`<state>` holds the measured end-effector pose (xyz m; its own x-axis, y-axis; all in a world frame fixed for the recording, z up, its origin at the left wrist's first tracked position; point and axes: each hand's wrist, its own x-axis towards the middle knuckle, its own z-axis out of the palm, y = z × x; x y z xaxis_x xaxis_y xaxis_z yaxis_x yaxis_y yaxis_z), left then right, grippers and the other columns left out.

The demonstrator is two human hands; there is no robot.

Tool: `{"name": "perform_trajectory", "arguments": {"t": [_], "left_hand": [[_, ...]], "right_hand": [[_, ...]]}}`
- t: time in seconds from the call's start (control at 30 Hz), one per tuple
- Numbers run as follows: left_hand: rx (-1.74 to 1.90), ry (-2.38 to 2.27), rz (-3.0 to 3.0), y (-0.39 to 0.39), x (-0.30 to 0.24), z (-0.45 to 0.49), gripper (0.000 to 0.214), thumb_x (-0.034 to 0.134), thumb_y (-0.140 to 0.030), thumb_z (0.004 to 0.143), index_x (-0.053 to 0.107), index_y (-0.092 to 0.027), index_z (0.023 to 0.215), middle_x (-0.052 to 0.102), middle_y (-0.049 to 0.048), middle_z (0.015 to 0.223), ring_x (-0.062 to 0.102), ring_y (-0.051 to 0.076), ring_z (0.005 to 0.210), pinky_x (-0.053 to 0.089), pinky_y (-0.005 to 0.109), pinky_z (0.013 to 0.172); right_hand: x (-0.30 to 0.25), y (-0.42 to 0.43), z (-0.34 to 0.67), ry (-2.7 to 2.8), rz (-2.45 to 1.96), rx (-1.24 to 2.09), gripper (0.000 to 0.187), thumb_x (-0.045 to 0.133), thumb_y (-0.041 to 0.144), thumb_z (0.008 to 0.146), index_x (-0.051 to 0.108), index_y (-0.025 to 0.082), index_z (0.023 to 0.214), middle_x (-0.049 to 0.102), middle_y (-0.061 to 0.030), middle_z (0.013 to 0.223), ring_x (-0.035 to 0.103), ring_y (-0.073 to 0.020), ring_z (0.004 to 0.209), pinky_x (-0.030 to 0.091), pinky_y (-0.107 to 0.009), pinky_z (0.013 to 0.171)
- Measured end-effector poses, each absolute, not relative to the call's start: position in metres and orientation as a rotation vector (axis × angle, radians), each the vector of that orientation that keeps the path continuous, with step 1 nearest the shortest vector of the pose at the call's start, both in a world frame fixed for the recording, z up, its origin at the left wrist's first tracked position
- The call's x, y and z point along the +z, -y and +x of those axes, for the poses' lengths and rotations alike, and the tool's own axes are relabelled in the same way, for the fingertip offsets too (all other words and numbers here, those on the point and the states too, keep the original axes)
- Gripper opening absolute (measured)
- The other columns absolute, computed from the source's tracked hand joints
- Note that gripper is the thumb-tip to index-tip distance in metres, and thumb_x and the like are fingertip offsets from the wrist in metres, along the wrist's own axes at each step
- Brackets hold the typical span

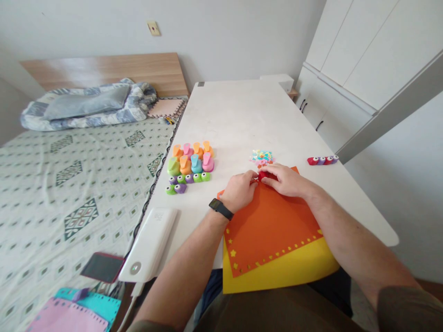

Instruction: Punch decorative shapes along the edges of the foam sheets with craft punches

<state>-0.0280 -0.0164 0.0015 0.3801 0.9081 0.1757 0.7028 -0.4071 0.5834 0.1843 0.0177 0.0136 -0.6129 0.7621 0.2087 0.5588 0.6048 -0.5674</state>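
Observation:
An orange paper sheet (273,221) lies before me, with small star and other shapes cut along its near and left edges. Under it a yellow sheet (284,269) sticks out over the table's front edge. My right hand (285,180) is closed around a small red craft punch (263,175) at the far edge of the orange paper. Close beside it, my left hand (240,189), with a black band on the wrist, pinches that same paper edge; its fingertips are partly hidden. Just beyond the hands is a pile of small colourful paper cut-outs (262,157).
Several larger lever punches (196,163) and small green and purple punches (188,178) stand in rows at left. More small punches (322,160) line up at right. A white power bank (152,244) with a cable sits at the table's left edge, near a phone (103,267) on the bed.

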Motion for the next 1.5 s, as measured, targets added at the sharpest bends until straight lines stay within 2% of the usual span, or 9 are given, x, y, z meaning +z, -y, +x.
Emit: {"name": "perform_trajectory", "arguments": {"t": [0.3,0.83,0.97,1.13,1.5], "left_hand": [[0.671,-1.387,2.237,0.0169,0.0022,-0.0284,0.023,0.055,-0.021,0.095,0.063,-0.018,0.117,0.076,0.0085,0.108,0.072,0.022,0.1,0.054,0.032,0.089],[0.707,-1.367,2.235,0.0176,-0.0008,-0.0301,0.021,0.056,-0.022,0.095,0.063,-0.019,0.114,0.076,0.0084,0.109,0.073,0.02,0.099,0.055,0.03,0.088],[0.693,-1.368,2.249,0.018,-0.0019,-0.0306,0.022,0.056,-0.021,0.094,0.063,-0.019,0.115,0.076,0.0079,0.109,0.072,0.021,0.1,0.055,0.03,0.089],[0.666,-1.375,2.254,0.0188,0.001,-0.0305,0.021,0.055,-0.021,0.094,0.064,-0.019,0.114,0.076,0.0082,0.109,0.072,0.021,0.1,0.055,0.032,0.09],[0.654,-1.387,2.234,0.0196,0.0007,-0.0294,0.024,0.055,-0.021,0.095,0.063,-0.019,0.118,0.076,0.0089,0.113,0.072,0.022,0.104,0.055,0.032,0.092]], "right_hand": [[0.0159,-0.0166,0.1838,2.411,-1.054,0.64,0.027,0.055,0.033,0.099,0.068,0.022,0.12,0.072,-0.0109,0.114,0.065,-0.0265,0.106,0.05,-0.042,0.095],[0.0139,-0.0171,0.1885,2.459,-1.054,0.601,0.032,0.056,0.031,0.097,0.066,0.022,0.126,0.069,-0.013,0.122,0.062,-0.0292,0.113,0.048,-0.048,0.101],[0.0165,-0.0162,0.1891,2.467,-1.048,0.625,0.032,0.061,0.032,0.094,0.067,0.024,0.124,0.07,-0.0114,0.119,0.063,-0.0285,0.11,0.048,-0.048,0.1],[0.0129,-0.0183,0.1898,2.485,-1.072,0.635,0.04,0.075,0.032,0.083,0.067,0.025,0.122,0.07,-0.0095,0.116,0.062,-0.0288,0.108,0.049,-0.046,0.098],[0.0174,-0.0129,0.1849,2.394,-1.105,0.668,0.03,0.067,0.028,0.088,0.069,0.023,0.118,0.072,-0.0085,0.11,0.064,-0.0253,0.1,0.049,-0.041,0.093]]}}
